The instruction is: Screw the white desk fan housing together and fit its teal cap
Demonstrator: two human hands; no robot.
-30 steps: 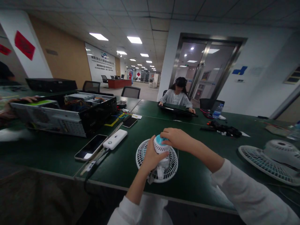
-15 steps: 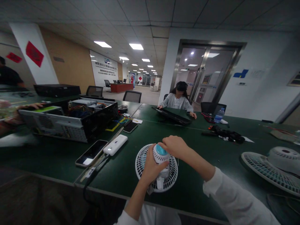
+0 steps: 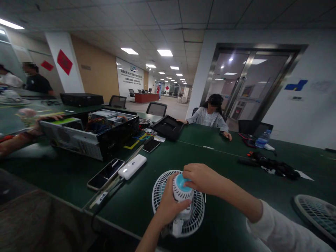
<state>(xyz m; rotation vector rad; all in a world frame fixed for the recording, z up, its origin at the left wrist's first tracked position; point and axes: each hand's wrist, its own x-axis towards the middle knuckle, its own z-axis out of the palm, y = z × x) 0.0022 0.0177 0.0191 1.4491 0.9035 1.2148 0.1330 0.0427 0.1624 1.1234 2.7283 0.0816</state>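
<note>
A small white electric fan [image 3: 197,221] lies grille-down on the green table in front of me, its motor housing pointing up. My left hand [image 3: 168,203] is wrapped round the white motor housing [image 3: 183,194], thumb on the near side. On top of the housing sits a light-blue cap [image 3: 181,182]. My right hand [image 3: 201,177] is closed at the cap's right side, with a thumb or finger pressed on it; the other fingertips are partly hidden. A white plastic piece [image 3: 177,227] sticks out at the near side of the housing.
To the left are a phone [image 3: 105,174], a white power bank [image 3: 132,167] with a cable, and an open computer case [image 3: 89,134] with another person's hand on it. A seated person [image 3: 212,113] touches a black panel [image 3: 168,127]. A second fan grille [image 3: 317,213] lies right.
My view has swung left, so most things sit further right in the picture. The person opposite has moved the black panel toward the left. My hands stay on the fan, the right fingers slightly shifted.
</note>
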